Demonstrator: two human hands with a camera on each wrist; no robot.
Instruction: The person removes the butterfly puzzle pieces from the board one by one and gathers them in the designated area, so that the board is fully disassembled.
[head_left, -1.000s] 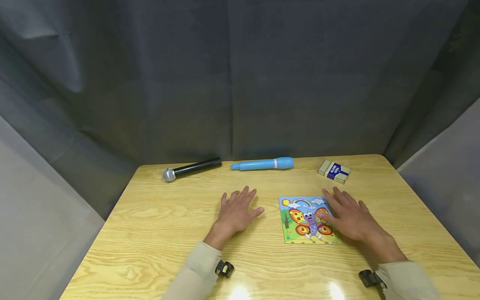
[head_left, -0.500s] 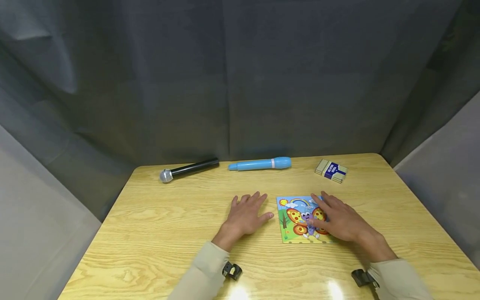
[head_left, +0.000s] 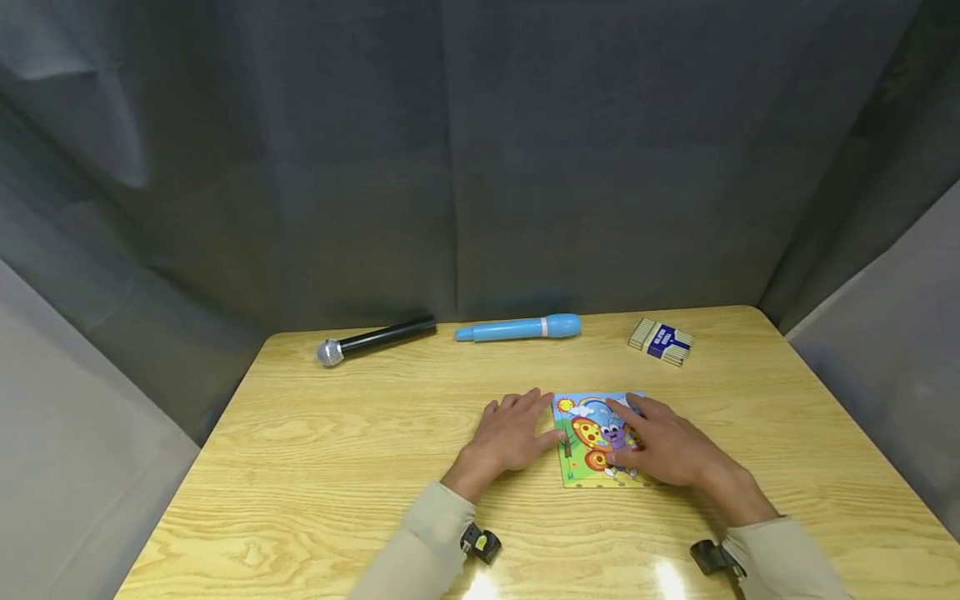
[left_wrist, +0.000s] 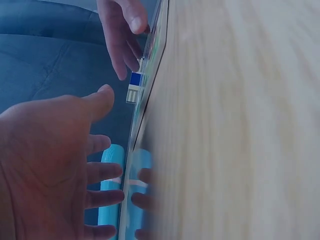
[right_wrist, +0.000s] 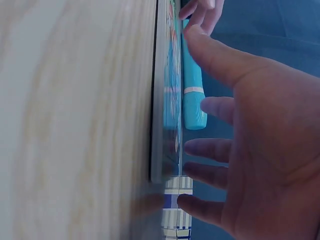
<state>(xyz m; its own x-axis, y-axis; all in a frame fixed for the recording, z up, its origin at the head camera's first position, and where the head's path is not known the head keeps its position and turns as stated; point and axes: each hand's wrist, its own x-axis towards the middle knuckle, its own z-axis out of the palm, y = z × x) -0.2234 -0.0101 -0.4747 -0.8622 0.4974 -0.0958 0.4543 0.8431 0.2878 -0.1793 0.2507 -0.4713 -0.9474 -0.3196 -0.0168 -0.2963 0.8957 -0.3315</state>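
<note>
A square butterfly picture board, like a child's puzzle, lies flat on the wooden table. My left hand is at its left edge, fingers spread and pointing away from me. Over the board's right part hovers my right hand, hiding some of the butterfly. In the right wrist view the fingers of that hand are loosely extended above the board's edge, with a gap between. The left wrist view shows the left palm with its fingers straight and nothing held.
Along the back of the table lie a black microphone with a silver head, a blue microphone-shaped thing and a flat bundle of pale sticks with a blue label. A dark curtain hangs behind.
Both hands have come closer together: the left moved right to the board's left edge, and the right moved left over the board. The board has stayed in place.
</note>
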